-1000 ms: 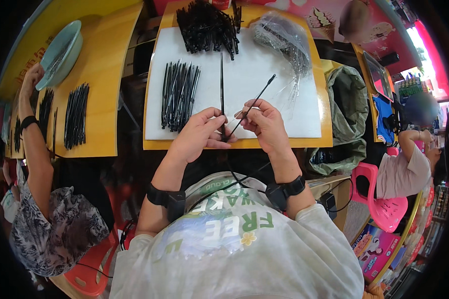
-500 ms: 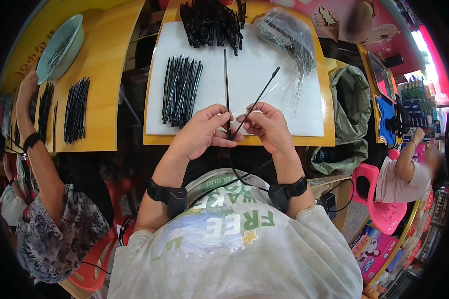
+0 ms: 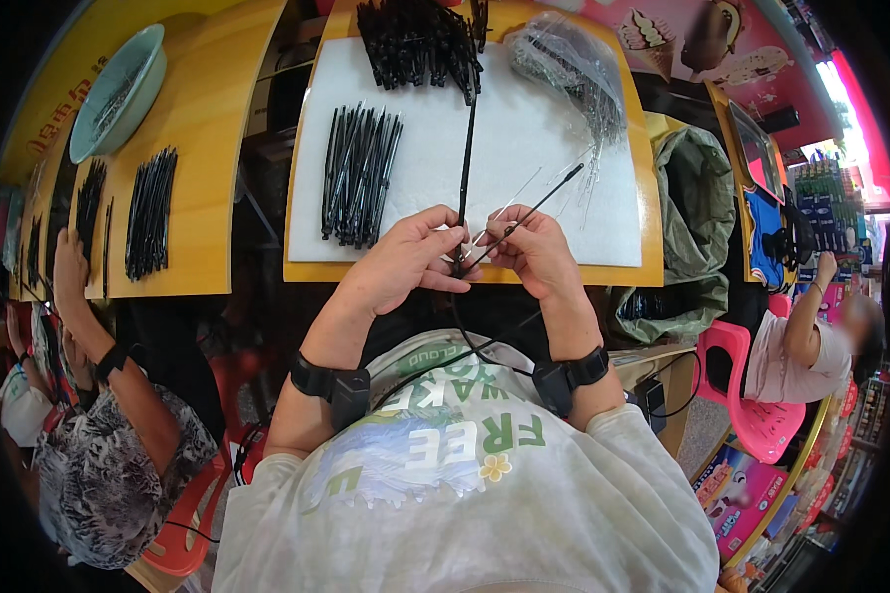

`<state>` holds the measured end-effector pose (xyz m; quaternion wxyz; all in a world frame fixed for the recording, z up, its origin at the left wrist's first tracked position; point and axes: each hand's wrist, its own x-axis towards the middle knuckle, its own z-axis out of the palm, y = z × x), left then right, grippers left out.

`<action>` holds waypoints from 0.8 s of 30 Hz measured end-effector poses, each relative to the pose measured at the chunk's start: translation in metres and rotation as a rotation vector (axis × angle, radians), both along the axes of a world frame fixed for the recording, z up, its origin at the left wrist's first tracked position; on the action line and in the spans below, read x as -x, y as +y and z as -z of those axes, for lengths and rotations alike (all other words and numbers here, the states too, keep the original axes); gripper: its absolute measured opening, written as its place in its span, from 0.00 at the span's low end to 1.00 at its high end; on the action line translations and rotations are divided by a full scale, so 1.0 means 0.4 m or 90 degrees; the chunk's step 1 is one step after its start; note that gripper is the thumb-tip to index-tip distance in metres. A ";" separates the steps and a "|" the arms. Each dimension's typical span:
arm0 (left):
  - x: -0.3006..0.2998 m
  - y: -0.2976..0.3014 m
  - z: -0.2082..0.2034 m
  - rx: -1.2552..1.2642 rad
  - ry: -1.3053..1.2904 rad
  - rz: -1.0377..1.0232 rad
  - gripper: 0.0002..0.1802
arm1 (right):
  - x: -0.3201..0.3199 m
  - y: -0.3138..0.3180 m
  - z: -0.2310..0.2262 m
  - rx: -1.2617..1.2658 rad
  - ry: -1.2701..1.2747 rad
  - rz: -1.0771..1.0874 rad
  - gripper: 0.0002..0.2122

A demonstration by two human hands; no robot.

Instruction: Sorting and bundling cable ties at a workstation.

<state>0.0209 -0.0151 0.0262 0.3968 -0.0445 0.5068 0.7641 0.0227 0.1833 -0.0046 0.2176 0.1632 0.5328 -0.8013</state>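
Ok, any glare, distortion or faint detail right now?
In the head view, fisheye distortion warps the left table toward the frame edge; the bright opening at upper right is washed out; highlights streak the bundled black strips and plastic bag; thin pale strands by the right fingers look faint against the white board.

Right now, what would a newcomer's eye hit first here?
First, the left hand and right hand at the near edge of the white mat, with black strips splayed in a V. Next, the dark heap across the mat's far edge, with the clear bag to its right. Then the pink chair, off at lower right.
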 end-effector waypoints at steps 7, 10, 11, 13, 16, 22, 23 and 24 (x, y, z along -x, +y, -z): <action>-0.002 0.003 0.003 0.001 0.013 0.028 0.11 | -0.001 0.006 -0.003 0.010 -0.003 -0.023 0.04; 0.000 0.003 0.006 0.002 0.005 0.025 0.11 | 0.002 0.003 -0.008 0.026 -0.004 -0.022 0.04; 0.000 0.002 0.006 0.002 0.004 0.025 0.11 | 0.003 0.002 -0.010 0.022 -0.004 -0.022 0.03; 0.001 0.000 0.004 -0.010 0.000 0.040 0.11 | 0.005 0.005 0.000 0.028 -0.003 -0.023 0.03; 0.002 0.002 0.000 -0.017 -0.001 0.031 0.12 | 0.005 0.005 0.007 0.044 -0.007 -0.023 0.03; 0.002 0.002 0.008 -0.029 -0.003 0.029 0.12 | 0.006 0.002 0.005 0.053 -0.020 -0.023 0.04; 0.000 0.002 0.006 -0.029 -0.002 0.028 0.12 | 0.005 0.003 0.006 0.053 -0.022 -0.024 0.04; 0.001 0.003 0.004 -0.038 0.001 0.029 0.12 | 0.005 0.004 0.010 0.052 -0.022 -0.024 0.04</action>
